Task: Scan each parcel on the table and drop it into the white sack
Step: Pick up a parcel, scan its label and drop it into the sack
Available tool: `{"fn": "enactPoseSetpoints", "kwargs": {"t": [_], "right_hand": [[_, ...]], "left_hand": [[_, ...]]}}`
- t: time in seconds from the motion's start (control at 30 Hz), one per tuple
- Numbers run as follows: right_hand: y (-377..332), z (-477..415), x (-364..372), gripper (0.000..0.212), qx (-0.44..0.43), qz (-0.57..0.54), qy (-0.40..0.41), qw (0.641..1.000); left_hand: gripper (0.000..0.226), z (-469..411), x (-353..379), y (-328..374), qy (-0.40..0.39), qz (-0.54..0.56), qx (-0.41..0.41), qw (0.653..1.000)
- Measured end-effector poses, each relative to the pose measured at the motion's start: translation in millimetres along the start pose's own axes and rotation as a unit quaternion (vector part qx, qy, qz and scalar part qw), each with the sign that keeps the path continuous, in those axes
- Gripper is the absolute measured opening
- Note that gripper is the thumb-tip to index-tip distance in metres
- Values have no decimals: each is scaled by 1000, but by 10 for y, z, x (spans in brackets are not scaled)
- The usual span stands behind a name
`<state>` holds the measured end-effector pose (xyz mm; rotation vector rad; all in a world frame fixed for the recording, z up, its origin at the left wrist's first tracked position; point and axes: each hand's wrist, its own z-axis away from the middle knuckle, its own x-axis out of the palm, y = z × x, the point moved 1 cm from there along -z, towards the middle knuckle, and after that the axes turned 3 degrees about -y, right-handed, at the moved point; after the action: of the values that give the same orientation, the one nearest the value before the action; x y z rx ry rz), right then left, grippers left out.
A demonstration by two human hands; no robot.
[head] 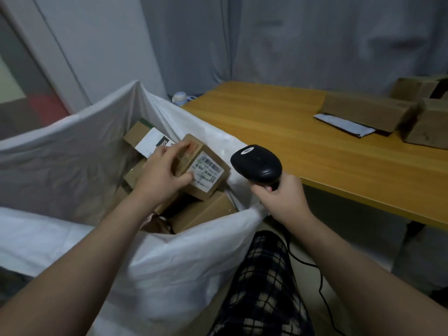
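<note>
left hand (161, 175) grips small cardboard parcel (203, 167) over open white sack (169, 258), fingers curled on top edge, thumb pressed on label. right hand (282, 198) closed round black scanner (257, 164) handle, just right of parcel. more boxes (368, 110) far right on wooden table (303, 146).

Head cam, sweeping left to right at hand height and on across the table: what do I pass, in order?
white sack → left hand → small labelled parcel in its grip → black scanner → right hand → wooden table → flat brown parcel on a grey mailer → cardboard box at the right edge.
</note>
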<state>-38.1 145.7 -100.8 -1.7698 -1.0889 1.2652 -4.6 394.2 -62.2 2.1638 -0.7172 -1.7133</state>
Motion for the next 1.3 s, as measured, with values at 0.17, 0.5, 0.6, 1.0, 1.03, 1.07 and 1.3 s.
{"fn": "enactPoseSetpoints", "kwargs": {"t": [0.17,0.5,0.6,1.0,1.03,1.07,1.3], "right_hand": [[28,34,37,22,8,30,-3,1000],[253,-75,-350,29,82,20,48,995],[276,-162,-712,16,126,-109,52,985],[881,-183,-2342,25,227,-354,220,880],[932,-201,-2417,25,223,-368,239,870],[972,-221,-2478,24,217,-381,258,861],[1129,-458,-2573,25,189,-407,274,851]], "left_hand": [[65,-21,155,212,-27,-175,118,977],[44,-361,617,674,-120,-264,129,948],[42,-511,670,965,-89,-246,165,951],[44,-984,1842,2308,-178,-185,288,923],[48,-1081,1940,2425,-175,-179,293,923],[54,-1194,2026,2547,-167,-176,298,923],[90,-2032,2486,3478,-53,-287,381,877]]}}
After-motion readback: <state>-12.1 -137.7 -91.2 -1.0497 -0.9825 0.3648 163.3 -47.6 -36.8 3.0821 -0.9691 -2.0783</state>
